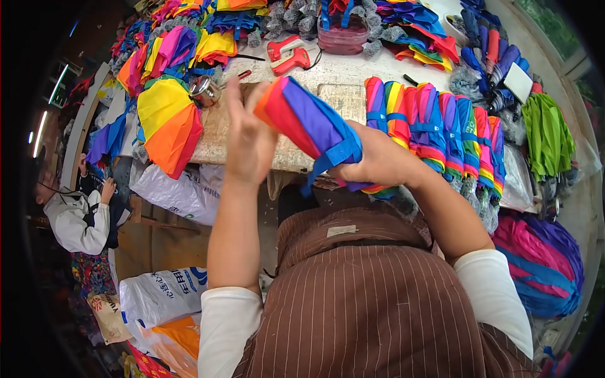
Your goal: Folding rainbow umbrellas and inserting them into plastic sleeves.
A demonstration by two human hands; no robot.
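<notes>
A folded rainbow umbrella (pixel 309 116) is held slantwise above the table's front edge. My right hand (pixel 375 157) is wrapped round its lower right end, beside a blue strap (pixel 340 153) that goes round the folds and has a loose end hanging down. My left hand (pixel 246 135) is raised at the umbrella's upper left end, fingers stretched upward and apart. Whether its palm touches the cloth I cannot tell. To the right, a row of folded, strapped rainbow umbrellas (pixel 428 126) lies on the table. A loose, partly spread rainbow umbrella (pixel 167 116) hangs over the table's left edge.
A red and white hand tool (pixel 290 55), a metal tin (pixel 205 91) and a pink clear tub (pixel 343 36) sit on the worn white table (pixel 340 72). Green umbrellas (pixel 547 135) stand at right. White sacks (pixel 179 192) lie below; another person (pixel 79 214) sits at far left.
</notes>
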